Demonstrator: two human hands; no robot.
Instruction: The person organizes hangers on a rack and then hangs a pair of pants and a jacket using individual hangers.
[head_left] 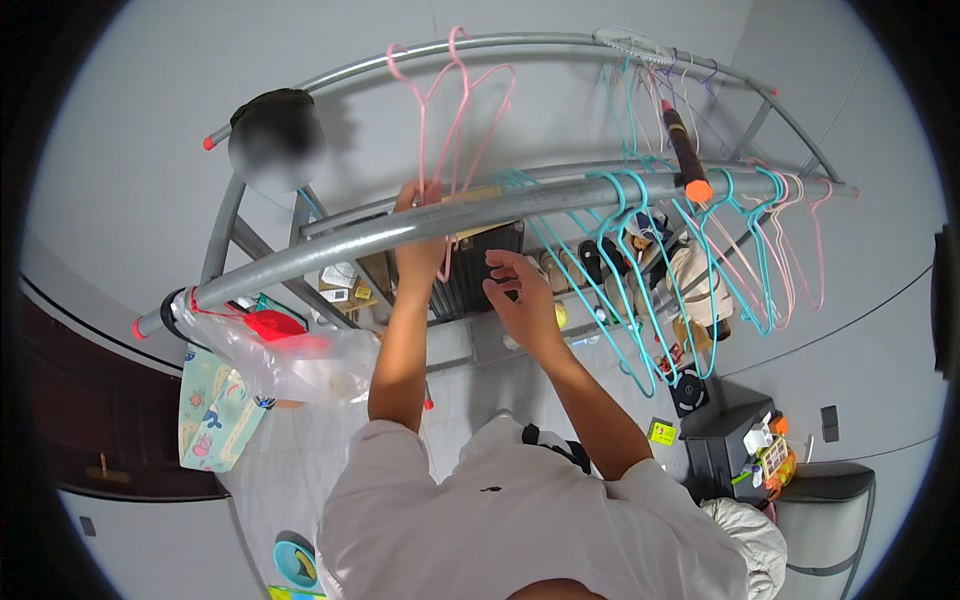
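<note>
My left hand (418, 262) is raised behind the front metal rail, which covers part of it. Its fingers close round the lower part of the pink hangers (462, 98), whose hooks reach up to the back rail. Lower and to the right, my right hand (522, 300) is held up with bent fingers apart and nothing visible in them. Closest to it on the right are turquoise hangers (600, 245) hanging from the front metal rail (370, 238).
A dark cap (275, 135) sits at the rack's left end, above a clear plastic bag (330, 368) hanging there. More pink hangers (822, 250) and a dark tube with orange end (685, 150) are at the right. Shoes (590, 262) stand below; a black cabinet (715, 440) is lower right.
</note>
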